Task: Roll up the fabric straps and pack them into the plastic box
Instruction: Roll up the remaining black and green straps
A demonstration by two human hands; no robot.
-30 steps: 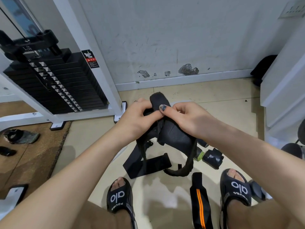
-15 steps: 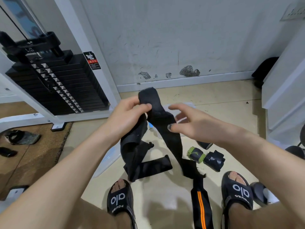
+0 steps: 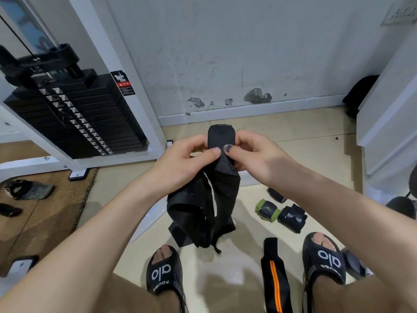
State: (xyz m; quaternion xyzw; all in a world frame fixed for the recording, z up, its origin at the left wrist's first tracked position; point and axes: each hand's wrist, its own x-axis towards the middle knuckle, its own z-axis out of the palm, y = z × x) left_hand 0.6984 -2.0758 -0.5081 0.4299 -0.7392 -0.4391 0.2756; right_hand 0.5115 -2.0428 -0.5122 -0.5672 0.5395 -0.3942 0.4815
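Observation:
A long black fabric strap (image 3: 209, 199) hangs in loose folds in front of me, its flat end sticking up. My left hand (image 3: 182, 163) and my right hand (image 3: 252, 154) both pinch that upper end between thumb and fingers, thumbs almost touching. Below, a clear plastic box (image 3: 151, 218) lies on the floor, mostly hidden by the strap and my left arm. A black strap with an orange stripe (image 3: 274, 274) lies between my feet. Two rolled straps, one with green edging (image 3: 266, 210) and one all black (image 3: 292, 218), lie on the floor to the right.
A white weight machine with a black plate stack (image 3: 74, 116) stands at the left. A brown mat (image 3: 45, 213) with dark items lies beside it. White furniture (image 3: 388, 132) rises at the right. My feet in black slides (image 3: 164, 272) stand on the beige tiles.
My right hand came back up from lower on the strap and now pinches the top end beside my left thumb. The strap's hanging part has bunched into folds.

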